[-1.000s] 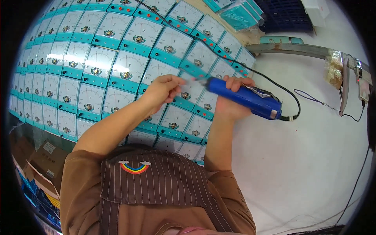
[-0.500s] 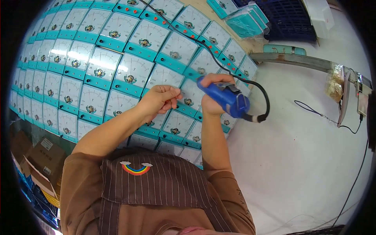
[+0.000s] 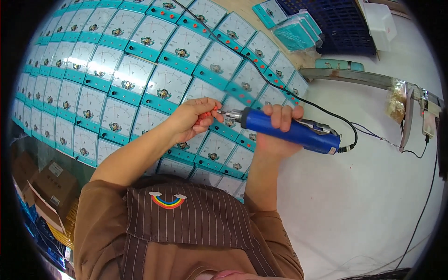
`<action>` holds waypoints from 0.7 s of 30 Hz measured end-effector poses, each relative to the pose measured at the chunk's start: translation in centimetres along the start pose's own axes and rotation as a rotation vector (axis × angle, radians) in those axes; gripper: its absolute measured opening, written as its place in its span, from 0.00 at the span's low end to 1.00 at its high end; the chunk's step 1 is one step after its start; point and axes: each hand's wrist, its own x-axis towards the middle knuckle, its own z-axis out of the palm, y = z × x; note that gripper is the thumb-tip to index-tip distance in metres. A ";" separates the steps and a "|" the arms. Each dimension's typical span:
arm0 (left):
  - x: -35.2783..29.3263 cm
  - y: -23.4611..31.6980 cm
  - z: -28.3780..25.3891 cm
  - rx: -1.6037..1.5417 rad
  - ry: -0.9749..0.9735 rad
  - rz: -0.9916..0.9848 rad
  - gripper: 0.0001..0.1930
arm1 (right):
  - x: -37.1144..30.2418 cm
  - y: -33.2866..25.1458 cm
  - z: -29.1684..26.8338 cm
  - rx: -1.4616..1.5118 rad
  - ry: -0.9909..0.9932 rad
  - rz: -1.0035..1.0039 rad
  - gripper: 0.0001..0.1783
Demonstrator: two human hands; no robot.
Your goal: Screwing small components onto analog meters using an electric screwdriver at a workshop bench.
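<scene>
A blue corded electric screwdriver (image 3: 261, 123) lies nearly level in my right hand (image 3: 277, 145), whose fingers wrap over its body. Its metal tip points left and meets the fingertips of my left hand (image 3: 191, 120). That hand is closed round several small red-orange pieces (image 3: 204, 116), mostly hidden by the fingers; they look like terminal caps. Both hands hover over rows of teal panel meters (image 3: 163, 84) with white dial faces. Many of them carry black and red terminals along their teal strips.
The screwdriver's black cable (image 3: 322, 107) arcs across the meters. Wrapped teal meters (image 3: 296, 35) and a dark blue crate (image 3: 343, 28) stand at the far right. A grey metal bar (image 3: 350, 74) juts over the white surface. Open cardboard boxes (image 3: 53, 189) sit at lower left.
My right hand has swung the screwdriver from a slant to nearly level, its tip now at my left fingertips. Red pieces now show in my left hand. The view has shifted slightly.
</scene>
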 end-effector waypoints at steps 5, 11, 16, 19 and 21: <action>-0.9 0.1 0.0 -0.101 -0.027 0.017 0.10 | -0.4 1.9 1.4 -0.177 -0.016 -0.065 0.28; -1.3 0.2 -0.3 -0.240 0.003 0.098 0.09 | 0.3 2.3 1.9 -0.192 -0.011 -0.093 0.26; -1.5 0.6 0.0 -0.210 -0.042 0.068 0.09 | 0.3 2.5 2.2 -0.149 -0.006 -0.070 0.26; -1.4 0.5 0.5 -0.191 -0.017 0.049 0.09 | 0.3 2.8 2.6 -0.215 -0.024 -0.121 0.27; -1.4 0.4 0.4 -0.210 0.004 0.037 0.09 | 0.2 2.9 2.5 -0.256 -0.036 -0.150 0.28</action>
